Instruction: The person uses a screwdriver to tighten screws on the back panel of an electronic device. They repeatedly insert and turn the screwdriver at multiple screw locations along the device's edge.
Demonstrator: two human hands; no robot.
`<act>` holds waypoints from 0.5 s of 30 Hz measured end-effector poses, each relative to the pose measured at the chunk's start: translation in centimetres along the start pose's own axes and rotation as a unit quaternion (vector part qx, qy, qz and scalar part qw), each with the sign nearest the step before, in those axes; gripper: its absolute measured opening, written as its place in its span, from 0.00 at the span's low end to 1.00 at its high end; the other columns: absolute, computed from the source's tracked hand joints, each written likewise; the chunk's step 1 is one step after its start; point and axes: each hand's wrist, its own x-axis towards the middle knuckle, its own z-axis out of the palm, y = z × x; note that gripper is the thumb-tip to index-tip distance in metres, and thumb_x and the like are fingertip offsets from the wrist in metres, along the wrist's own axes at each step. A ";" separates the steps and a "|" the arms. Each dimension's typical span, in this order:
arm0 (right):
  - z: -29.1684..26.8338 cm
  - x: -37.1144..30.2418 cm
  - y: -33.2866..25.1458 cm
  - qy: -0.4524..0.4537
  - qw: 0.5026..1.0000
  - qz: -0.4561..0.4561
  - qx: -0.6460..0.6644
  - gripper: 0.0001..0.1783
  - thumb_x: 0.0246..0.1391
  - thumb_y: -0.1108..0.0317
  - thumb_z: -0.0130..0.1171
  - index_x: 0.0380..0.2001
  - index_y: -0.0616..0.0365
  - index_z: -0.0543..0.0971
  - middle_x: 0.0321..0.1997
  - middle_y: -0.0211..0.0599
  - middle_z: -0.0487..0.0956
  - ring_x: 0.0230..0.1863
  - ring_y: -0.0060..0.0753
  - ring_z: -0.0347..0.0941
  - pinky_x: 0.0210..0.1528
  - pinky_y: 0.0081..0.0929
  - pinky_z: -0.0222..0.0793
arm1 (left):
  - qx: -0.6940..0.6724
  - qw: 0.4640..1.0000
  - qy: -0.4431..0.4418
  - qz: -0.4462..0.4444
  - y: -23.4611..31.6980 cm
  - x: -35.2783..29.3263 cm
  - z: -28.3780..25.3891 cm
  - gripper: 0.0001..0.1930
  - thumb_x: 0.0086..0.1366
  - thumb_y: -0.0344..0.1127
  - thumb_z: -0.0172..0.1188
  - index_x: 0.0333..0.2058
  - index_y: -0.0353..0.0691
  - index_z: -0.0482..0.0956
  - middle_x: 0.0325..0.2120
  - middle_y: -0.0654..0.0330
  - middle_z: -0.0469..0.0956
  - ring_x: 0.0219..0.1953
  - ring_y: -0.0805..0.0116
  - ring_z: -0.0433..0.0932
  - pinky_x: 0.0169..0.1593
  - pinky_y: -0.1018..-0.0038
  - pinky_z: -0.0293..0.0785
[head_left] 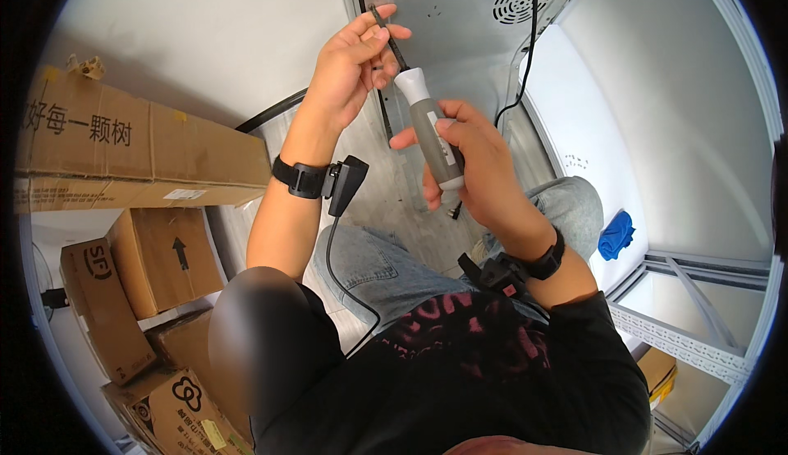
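Observation:
A screwdriver with a grey and white handle points up and to the left in front of me. My right hand is wrapped round its handle, the thumb lying along the grip. With my left hand I pinch the dark shaft near the tip between thumb and forefinger; the other fingers are loosely bent. Just beyond both hands stands a grey metal panel with a round slotted vent. Whether the tip touches the panel's left edge, I cannot tell.
A black cable hangs down the panel's right side. Cardboard boxes are stacked at left, one long box reaching toward my left forearm. A white wall panel, a blue cloth and a metal shelf frame are at right.

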 end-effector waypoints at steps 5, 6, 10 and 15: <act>0.4 0.1 0.9 0.033 0.985 -0.046 -0.163 0.22 0.56 0.63 0.53 0.47 0.66 0.61 0.29 0.36 0.71 0.15 0.21 0.67 0.17 0.20 0.66 | 0.016 1.000 0.024 0.000 0.0 0.4 -0.4 0.18 0.64 0.32 0.51 0.53 0.34 0.68 0.38 0.61 0.77 0.22 0.83 0.68 0.23 0.85 0.63; 0.3 0.1 1.0 0.036 0.974 -0.068 -0.213 0.21 0.57 0.63 0.52 0.47 0.66 0.61 0.28 0.35 0.71 0.15 0.21 0.67 0.16 0.20 0.65 | 0.021 0.999 0.026 0.001 0.1 0.5 -0.3 0.18 0.64 0.32 0.51 0.53 0.34 0.68 0.38 0.61 0.77 0.22 0.82 0.68 0.24 0.85 0.63; -0.1 0.0 0.4 0.028 0.993 -0.029 -0.107 0.19 0.57 0.61 0.52 0.44 0.65 0.66 0.25 0.34 0.72 0.14 0.19 0.64 0.15 0.18 0.61 | 0.013 1.000 0.019 0.005 0.0 0.7 -0.5 0.19 0.63 0.31 0.53 0.52 0.33 0.68 0.39 0.59 0.78 0.23 0.81 0.70 0.24 0.85 0.65; -0.7 -0.2 0.0 0.011 0.996 0.032 -0.077 0.19 0.58 0.57 0.48 0.44 0.62 0.69 0.20 0.34 0.73 0.11 0.19 0.61 0.13 0.19 0.58 | 0.002 1.000 0.019 0.013 -0.1 0.7 -0.5 0.19 0.61 0.29 0.54 0.51 0.31 0.67 0.39 0.55 0.78 0.25 0.79 0.73 0.23 0.84 0.68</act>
